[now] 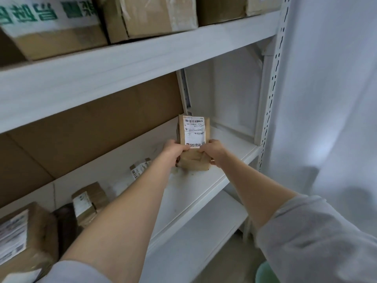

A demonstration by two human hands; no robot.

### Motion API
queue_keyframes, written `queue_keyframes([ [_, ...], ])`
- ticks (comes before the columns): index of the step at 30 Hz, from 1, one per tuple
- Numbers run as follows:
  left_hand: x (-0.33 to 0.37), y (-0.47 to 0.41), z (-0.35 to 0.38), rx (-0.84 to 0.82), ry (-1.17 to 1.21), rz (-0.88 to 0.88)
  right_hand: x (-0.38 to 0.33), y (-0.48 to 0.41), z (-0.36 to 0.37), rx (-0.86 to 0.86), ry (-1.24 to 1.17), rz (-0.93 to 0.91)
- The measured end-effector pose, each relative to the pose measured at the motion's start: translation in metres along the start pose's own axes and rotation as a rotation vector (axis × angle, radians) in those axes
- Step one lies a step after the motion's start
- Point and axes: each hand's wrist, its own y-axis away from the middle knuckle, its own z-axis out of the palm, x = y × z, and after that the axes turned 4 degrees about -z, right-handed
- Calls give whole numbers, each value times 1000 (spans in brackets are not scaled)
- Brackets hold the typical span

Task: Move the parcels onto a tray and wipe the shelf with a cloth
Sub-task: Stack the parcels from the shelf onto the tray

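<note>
On the upper shelf (142, 56), cardboard boxes (155, 15) stand in a row along its front edge, the leftmost printed with green characters.

At the left end of the middle shelf (204, 193), a large brown box (30, 231) with a white label sits at the front edge. Just beside it on the right is a dark parcel (65, 221), then a small cardboard parcel (89, 199) with a white label on its face. Farther right, nearer the back of the shelf, a little labelled parcel (140, 167) lies tilted, partly hidden by the left forearm. A brown cardboard sheet (91, 129) stands along the back behind them.

Toward the right end of the middle shelf, the left hand (173, 150) and the right hand (216, 152) clamp a brown paper parcel (193, 131) from either side, fingers curled round its lower half. It stands upright with its white barcode label facing the camera. Its bottom is near the front edge. Whether it rests on the shelf or is lifted clear of it cannot be told. Grey sleeves cover both upper forearms.

A white perforated upright (275, 88) closes the right end of the shelves. Below is a lower shelf (204, 240), and beside its right end a pale green round thing (265, 272) shows only in part.
</note>
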Motion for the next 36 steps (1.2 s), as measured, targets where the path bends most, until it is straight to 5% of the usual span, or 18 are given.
queue_keyframes([
  [13, 2, 27, -9, 129, -215, 333, -16, 30, 10, 110, -106, -120],
  [25, 2, 40, -35, 115, -431, 491, -25, 39, 39, 177, -185, 21],
  [32, -4, 39, -48, -58, -309, 536, -29, 55, 41, 137, -342, 43],
  [36, -4, 37, -55, -26, -186, 533, -24, 62, 38, 135, -385, 37],
])
